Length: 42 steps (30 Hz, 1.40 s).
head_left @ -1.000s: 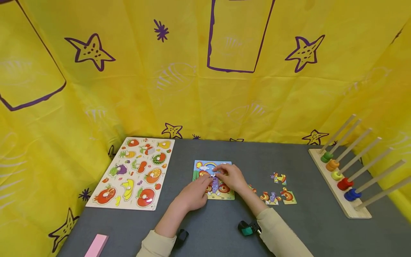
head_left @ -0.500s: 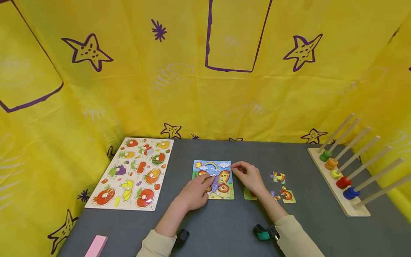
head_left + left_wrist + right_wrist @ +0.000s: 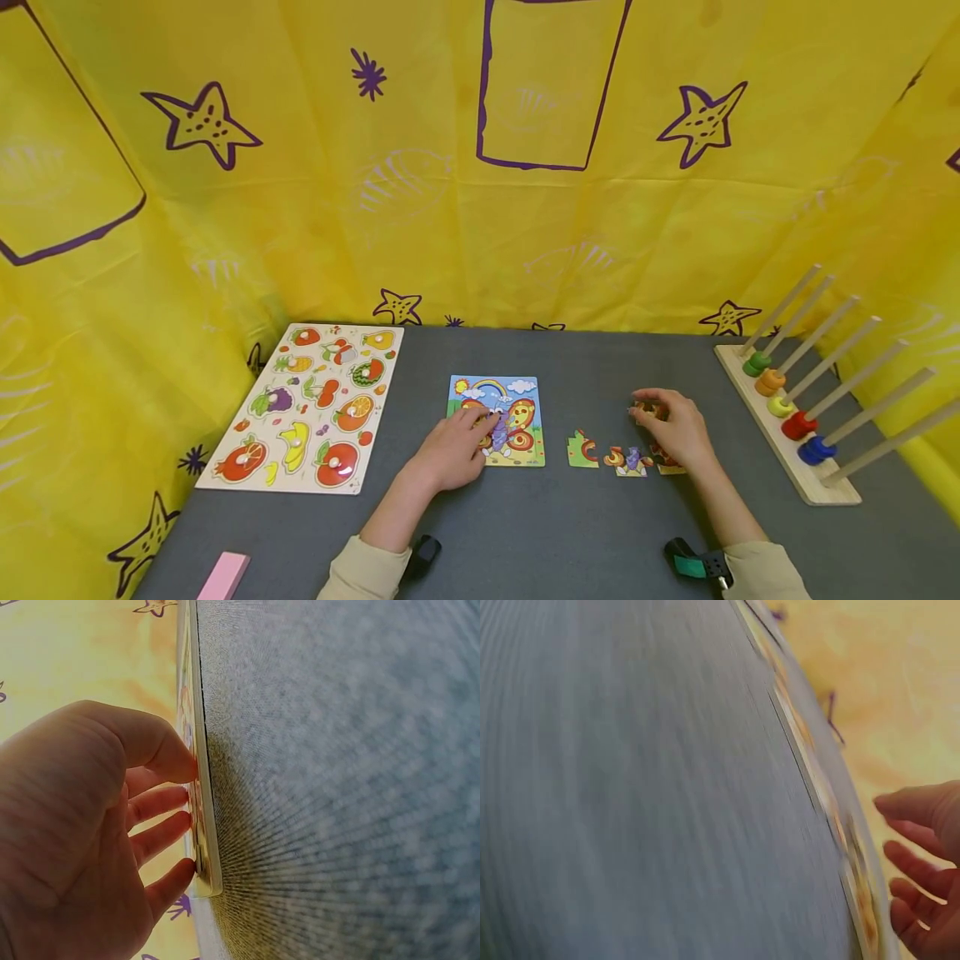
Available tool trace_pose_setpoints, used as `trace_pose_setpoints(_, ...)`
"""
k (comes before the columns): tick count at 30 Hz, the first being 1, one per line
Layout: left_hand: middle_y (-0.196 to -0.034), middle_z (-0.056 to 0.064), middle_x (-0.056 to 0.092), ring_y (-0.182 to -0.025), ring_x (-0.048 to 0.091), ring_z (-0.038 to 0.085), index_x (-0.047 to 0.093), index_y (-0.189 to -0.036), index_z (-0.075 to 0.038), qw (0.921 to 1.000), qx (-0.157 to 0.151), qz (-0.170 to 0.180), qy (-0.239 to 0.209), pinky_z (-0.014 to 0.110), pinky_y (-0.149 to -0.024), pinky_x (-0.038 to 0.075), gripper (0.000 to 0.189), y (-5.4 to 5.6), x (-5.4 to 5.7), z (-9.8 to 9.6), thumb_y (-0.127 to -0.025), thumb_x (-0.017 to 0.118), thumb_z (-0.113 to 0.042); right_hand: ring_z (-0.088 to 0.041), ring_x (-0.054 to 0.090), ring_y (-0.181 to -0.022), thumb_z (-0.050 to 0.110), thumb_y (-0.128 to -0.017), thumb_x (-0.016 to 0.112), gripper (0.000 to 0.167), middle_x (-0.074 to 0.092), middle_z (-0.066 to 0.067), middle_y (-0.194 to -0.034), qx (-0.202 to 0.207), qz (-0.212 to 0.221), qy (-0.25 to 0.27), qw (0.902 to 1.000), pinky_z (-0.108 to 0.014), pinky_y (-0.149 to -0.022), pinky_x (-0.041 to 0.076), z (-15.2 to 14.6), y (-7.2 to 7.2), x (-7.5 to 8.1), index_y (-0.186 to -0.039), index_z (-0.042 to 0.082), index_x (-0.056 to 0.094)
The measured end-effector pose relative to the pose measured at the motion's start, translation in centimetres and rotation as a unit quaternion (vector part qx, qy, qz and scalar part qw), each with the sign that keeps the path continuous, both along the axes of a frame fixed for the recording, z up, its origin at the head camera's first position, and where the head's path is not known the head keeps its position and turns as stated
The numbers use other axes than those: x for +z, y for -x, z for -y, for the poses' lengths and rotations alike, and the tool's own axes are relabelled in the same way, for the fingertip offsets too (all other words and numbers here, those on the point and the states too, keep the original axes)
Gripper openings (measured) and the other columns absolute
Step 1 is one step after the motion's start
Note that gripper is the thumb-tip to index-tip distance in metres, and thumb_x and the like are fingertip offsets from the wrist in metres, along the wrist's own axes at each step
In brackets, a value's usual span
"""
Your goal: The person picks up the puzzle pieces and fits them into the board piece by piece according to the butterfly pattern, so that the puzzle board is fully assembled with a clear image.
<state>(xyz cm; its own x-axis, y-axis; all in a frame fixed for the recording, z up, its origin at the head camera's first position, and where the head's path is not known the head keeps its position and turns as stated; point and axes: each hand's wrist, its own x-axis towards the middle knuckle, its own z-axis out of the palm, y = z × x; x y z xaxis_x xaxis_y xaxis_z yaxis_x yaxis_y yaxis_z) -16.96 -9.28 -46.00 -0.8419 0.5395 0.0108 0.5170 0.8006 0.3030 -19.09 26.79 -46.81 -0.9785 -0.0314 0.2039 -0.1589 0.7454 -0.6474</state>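
Observation:
A square butterfly jigsaw point(image 3: 528, 446) lies in the middle of the table in the head view. My left hand point(image 3: 450, 450) rests on its left part, covering some of the picture. In the left wrist view, the thumb and fingertips of that hand point(image 3: 90, 825) touch the jigsaw's face near its edge. My right hand point(image 3: 678, 429) is over the loose pieces on the right, its fingertips at the upper puzzle piece point(image 3: 645, 410). The right wrist view shows its fingers point(image 3: 922, 862) spread and loosely bent. A green-edged piece point(image 3: 581, 450) and a purple-bodied piece point(image 3: 632, 461) lie left of it.
Another loose piece point(image 3: 670, 469) is partly hidden under the right hand. A fruit peg puzzle board point(image 3: 367, 450) lies at the left. On the right stands a wooden peg rack point(image 3: 843, 493) with coloured rings. A pink block point(image 3: 225, 575) is at the front left.
My right hand has left the jigsaw and moved right to the loose pieces, uncovering the butterfly's right wing. The left hand has stayed on the jigsaw.

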Motion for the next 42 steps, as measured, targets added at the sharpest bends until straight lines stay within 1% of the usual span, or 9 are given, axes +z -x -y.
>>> trace_pose_setpoints(6,-0.145,0.007,0.044,-0.132,0.039,0.026,0.047,-0.145,-0.008,0.9999,0.001,0.010,0.004,0.049,-0.103,0.037,0.054,0.1,-0.4,-0.1,-0.092,0.056,-0.015,-0.042,0.051,-0.104,0.021,-0.087,0.074,0.044,0.055,-0.031,-0.122,-0.001,0.027,-0.038,0.9989,-0.056,-0.087,0.034,-3.3,-0.6,-0.2,-0.123,-0.003,0.063)
trace_pose_setpoints(13,-0.146,0.007,0.044,-0.134,0.038,0.026,0.046,-0.146,-0.008,0.9999,0.004,0.015,-0.004,0.050,-0.104,0.036,0.054,0.1,-0.5,0.0,-0.093,0.055,-0.015,-0.045,0.044,-0.113,0.027,-0.086,0.075,0.047,0.051,-0.030,-0.127,0.005,0.047,-0.029,0.9985,-0.060,-0.091,0.032,-4.0,-0.8,-0.1,-0.121,-0.003,0.065)
trace_pose_setpoints(19,-0.144,0.009,0.046,-0.131,0.041,0.028,0.048,-0.144,-0.005,0.9999,-0.001,0.006,-0.016,0.050,-0.102,0.037,0.054,0.0,-0.3,0.0,-0.091,0.055,-0.012,-0.041,0.049,-0.105,0.026,-0.084,0.077,0.046,0.055,-0.028,-0.121,-0.005,0.051,-0.023,0.9984,-0.055,-0.085,0.036,-3.9,-0.6,-0.5,-0.119,0.000,0.062)
trace_pose_setpoints(25,-0.144,0.010,0.047,-0.129,0.043,0.029,0.050,-0.141,-0.003,0.9998,-0.002,-0.007,-0.019,0.050,-0.100,0.039,0.052,0.0,-0.1,-0.2,-0.090,0.054,-0.010,-0.028,0.058,-0.091,0.027,-0.088,0.073,0.040,0.068,-0.018,-0.107,-0.025,0.065,0.001,0.9976,-0.042,-0.077,0.039,-3.5,-0.4,-0.4,-0.117,0.005,0.056)
trace_pose_setpoints(28,-0.145,0.010,0.046,-0.130,0.042,0.029,0.050,-0.141,-0.004,0.9999,0.001,-0.003,-0.017,0.050,-0.100,0.039,0.052,-0.1,-0.1,-0.2,-0.090,0.054,-0.011,-0.026,0.062,-0.089,0.031,-0.093,0.068,0.035,0.071,-0.015,-0.104,-0.039,0.067,0.015,0.9969,-0.038,-0.076,0.040,-2.8,-0.4,-0.3,-0.117,0.008,0.059)
trace_pose_setpoints(32,-0.146,0.010,0.045,-0.131,0.042,0.029,0.050,-0.142,-0.005,0.9998,0.003,0.007,-0.016,0.050,-0.101,0.038,0.052,-0.1,-0.1,-0.2,-0.090,0.054,-0.011,-0.027,0.063,-0.097,0.037,-0.095,0.063,0.037,0.071,-0.013,-0.107,-0.042,0.079,0.057,0.9943,-0.036,-0.078,0.043,-1.0,-0.3,0.0,-0.119,0.009,0.062)
trace_pose_setpoints(35,-0.147,0.009,0.044,-0.131,0.041,0.029,0.049,-0.142,-0.005,0.9998,0.004,0.013,-0.017,0.051,-0.101,0.038,0.053,-0.1,-0.1,-0.2,-0.090,0.055,-0.011,-0.024,0.062,-0.096,0.038,-0.094,0.064,0.038,0.072,-0.011,-0.106,-0.028,0.091,0.091,0.9913,-0.035,-0.079,0.044,1.0,0.0,0.2,-0.119,0.009,0.063)
trace_pose_setpoints(40,-0.148,0.009,0.043,-0.131,0.041,0.029,0.048,-0.143,-0.005,0.9997,0.007,0.015,-0.017,0.051,-0.101,0.038,0.053,-0.1,-0.2,-0.2,-0.090,0.055,-0.011,-0.019,0.064,-0.088,0.032,-0.092,0.069,0.031,0.073,-0.005,-0.097,0.002,0.096,0.124,0.9876,-0.033,-0.078,0.045,4.8,0.4,0.1,-0.113,0.010,0.066)
trace_pose_setpoints(42,-0.148,0.009,0.042,-0.132,0.041,0.029,0.048,-0.143,-0.005,0.9997,0.007,0.017,-0.018,0.051,-0.101,0.038,0.053,-0.1,-0.2,-0.2,-0.090,0.054,-0.011,-0.018,0.064,-0.084,0.028,-0.091,0.071,0.027,0.073,-0.004,-0.094,0.015,0.099,0.136,0.9856,-0.031,-0.075,0.046,6.2,0.5,-0.1,-0.111,0.010,0.067)
